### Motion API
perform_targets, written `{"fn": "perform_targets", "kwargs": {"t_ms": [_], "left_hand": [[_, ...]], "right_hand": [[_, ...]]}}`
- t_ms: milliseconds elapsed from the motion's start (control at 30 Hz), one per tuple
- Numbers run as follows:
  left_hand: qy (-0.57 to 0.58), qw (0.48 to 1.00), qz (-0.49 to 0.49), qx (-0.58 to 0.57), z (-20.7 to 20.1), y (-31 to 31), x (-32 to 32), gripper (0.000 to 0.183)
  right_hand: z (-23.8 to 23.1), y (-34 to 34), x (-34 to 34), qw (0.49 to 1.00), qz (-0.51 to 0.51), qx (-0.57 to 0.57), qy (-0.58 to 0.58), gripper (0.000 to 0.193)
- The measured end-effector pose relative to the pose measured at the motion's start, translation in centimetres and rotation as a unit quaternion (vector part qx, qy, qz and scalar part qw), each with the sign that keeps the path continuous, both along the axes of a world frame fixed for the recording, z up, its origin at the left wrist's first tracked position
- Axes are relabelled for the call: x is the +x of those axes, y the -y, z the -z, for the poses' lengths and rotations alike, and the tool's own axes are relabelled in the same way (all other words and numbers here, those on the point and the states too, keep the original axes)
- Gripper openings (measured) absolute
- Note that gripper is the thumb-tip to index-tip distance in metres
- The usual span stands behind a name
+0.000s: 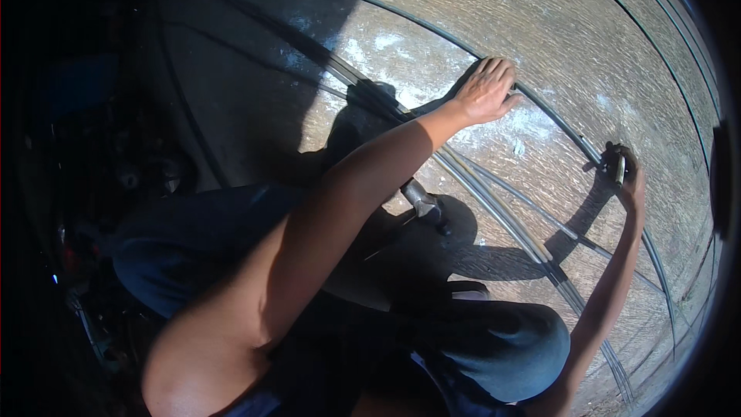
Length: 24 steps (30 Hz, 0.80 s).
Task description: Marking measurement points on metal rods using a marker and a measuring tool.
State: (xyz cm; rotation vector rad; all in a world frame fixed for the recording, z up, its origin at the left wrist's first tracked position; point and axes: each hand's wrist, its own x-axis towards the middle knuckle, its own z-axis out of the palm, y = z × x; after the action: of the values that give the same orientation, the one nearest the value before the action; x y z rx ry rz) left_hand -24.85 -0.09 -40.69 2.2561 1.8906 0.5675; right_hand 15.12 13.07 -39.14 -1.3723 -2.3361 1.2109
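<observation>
My left hand (488,91) is closed on a long thin dark rod (552,114), which looks bent because of the lens and runs over the rough, pale-flecked ground. Further right and nearer, my right hand (631,174) is curled beside the same rod. A small pale, narrow piece (620,169) shows between its fingers; its kind is not clear, and shadow hides part of the grip. A bundle of long metal rods (502,212) lies slantwise between my arms. Below my left forearm is a hammer (422,199), its metal head in sunlight.
A single thinner rod (563,229) crosses the bundle toward the right. More long dark rods (656,38) curve along the far right. My bent knees (502,347) are close in front. Deep shadow covers the left side, where jumbled objects are hard to make out.
</observation>
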Motion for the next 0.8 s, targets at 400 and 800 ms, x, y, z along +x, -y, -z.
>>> {"fn": "perform_targets", "kwargs": {"t_ms": [400,800], "left_hand": [[-0.034,0.998,-0.055,-0.024,0.9,4.1,-5.1,0.054],[-0.03,0.997,-0.074,-0.009,2.5,3.0,-4.3,0.048]], "right_hand": [[4.1,0.4,1.6,0.995,0.084,0.054,-0.008,0.038],[0.9,-1.5,4.4,0.992,0.078,0.046,-0.086,0.047]]}}
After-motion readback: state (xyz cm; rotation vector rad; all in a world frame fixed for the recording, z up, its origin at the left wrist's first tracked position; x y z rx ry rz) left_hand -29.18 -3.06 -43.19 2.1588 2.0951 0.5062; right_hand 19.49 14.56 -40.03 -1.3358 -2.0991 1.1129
